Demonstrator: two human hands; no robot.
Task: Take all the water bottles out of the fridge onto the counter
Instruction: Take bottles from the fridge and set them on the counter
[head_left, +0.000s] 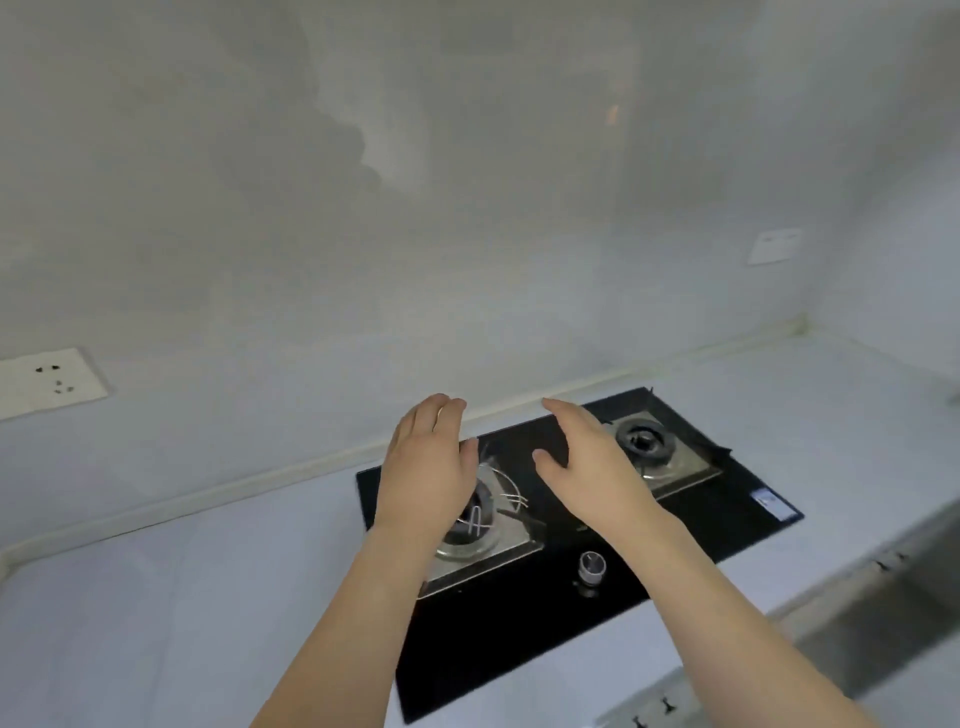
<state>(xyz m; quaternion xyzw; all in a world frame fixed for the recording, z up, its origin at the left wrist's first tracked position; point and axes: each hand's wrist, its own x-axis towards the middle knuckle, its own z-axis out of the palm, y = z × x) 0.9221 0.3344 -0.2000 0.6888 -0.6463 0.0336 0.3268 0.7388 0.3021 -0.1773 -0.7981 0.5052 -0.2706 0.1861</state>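
While both empty, left hand and right hand hover above counter.

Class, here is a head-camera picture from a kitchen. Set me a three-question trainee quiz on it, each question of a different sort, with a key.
1. True or false: the left hand holds a water bottle.
2. Over what do both hands hover? A) a sink B) the black gas hob C) a fridge shelf
3. Fill in: the white wall socket sits at the picture's ____ edge.

Key: 1 false, both the left and the right hand are open and hold nothing. 2 B. 3 left.
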